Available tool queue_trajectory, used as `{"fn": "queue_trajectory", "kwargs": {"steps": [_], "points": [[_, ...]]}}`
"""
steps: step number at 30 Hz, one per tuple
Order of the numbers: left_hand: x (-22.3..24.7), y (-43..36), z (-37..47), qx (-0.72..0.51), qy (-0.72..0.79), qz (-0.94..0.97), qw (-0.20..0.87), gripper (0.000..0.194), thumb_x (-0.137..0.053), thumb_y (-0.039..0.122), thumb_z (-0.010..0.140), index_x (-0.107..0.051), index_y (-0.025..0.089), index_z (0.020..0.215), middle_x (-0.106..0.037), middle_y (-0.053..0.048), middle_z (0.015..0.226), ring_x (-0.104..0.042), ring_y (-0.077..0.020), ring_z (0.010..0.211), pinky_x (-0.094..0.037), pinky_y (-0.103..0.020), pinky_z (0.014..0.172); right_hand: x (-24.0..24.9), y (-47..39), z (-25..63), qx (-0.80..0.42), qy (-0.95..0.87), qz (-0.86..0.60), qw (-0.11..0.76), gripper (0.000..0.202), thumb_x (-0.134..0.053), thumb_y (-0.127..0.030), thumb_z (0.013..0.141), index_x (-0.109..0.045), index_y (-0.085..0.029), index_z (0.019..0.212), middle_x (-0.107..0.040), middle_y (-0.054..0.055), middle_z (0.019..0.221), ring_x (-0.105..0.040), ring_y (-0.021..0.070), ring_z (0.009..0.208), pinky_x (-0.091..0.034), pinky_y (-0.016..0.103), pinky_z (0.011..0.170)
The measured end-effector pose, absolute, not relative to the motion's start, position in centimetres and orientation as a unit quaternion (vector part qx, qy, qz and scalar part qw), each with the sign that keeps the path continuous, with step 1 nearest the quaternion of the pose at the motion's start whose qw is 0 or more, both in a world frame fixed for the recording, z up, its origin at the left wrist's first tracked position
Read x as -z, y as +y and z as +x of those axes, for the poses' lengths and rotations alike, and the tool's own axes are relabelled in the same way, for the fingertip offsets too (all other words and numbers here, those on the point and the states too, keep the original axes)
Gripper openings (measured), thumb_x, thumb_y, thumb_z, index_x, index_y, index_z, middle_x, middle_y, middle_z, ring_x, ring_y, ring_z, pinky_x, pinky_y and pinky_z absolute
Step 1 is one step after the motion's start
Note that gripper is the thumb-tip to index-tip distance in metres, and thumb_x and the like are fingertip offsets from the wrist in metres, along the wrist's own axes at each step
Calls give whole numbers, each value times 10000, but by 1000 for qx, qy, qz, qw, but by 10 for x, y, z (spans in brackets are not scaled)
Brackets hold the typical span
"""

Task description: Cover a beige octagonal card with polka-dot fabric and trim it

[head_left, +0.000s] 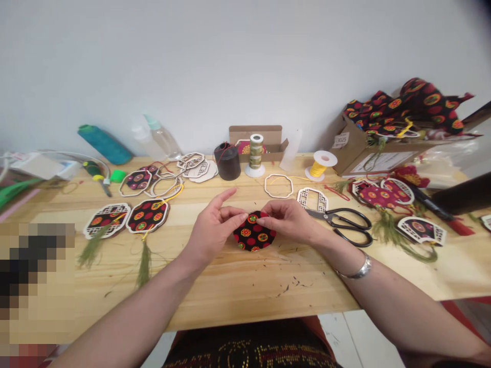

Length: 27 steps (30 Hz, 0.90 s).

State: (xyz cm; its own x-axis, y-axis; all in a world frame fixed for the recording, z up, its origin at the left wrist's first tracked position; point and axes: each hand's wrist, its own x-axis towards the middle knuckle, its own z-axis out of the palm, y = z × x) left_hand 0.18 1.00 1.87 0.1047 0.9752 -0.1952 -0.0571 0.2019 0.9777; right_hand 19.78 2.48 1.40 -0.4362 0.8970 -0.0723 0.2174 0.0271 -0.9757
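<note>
Between my two hands is a rounded fabric-covered piece (254,237), black with red dots and bright flower medallions, held just above the table. My left hand (219,222) pinches its upper left edge between thumb and fingers. On the upper right edge, my right hand (286,219) grips it the same way. Black-handled scissors (347,222) lie beside my right wrist. Behind the hands rest a thin pale wooden frame (279,186) and a lattice frame (312,199), partly hidden by my right hand.
Tasselled ornaments (147,216) lie at left, more (421,231) at right. Along the wall stand a black thread cone (227,162), a metallic thread spool (255,158), a yellow cord spool (320,166) and a cardboard box (355,148) heaped with patterned fabric (416,110). Dark scraps (293,283) dot the table front.
</note>
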Motion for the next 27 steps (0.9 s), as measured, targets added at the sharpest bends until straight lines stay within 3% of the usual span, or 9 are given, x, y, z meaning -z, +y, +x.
{"fn": "queue_trajectory", "kwargs": {"steps": [9,17,27], "points": [[-15,13,0,-464,495,407,612,725,-810,274,685,-493,170,1330,-752,-1,800,-688,-158,751,-516,-297,774,-9,31,203,-564,-597,-460,338,268,-710,-417,738,-639,-159,738,-627,1,640,-536,107,568,-461,264,527],[-16,13,1,-460,492,403,619,697,-803,251,686,-501,160,1308,-746,3,787,-692,-162,740,-521,-326,786,-15,33,206,-576,-549,-467,385,274,-735,-415,728,-646,-156,734,-639,-2,663,-522,91,568,-419,248,539],[-12,14,0,-459,487,411,619,704,-800,305,698,-499,128,1308,-744,-9,771,-671,-145,713,-503,-302,752,-17,36,205,-609,-475,-453,446,258,-785,-372,684,-639,-160,696,-650,-15,653,-549,83,575,-455,239,570]]}}
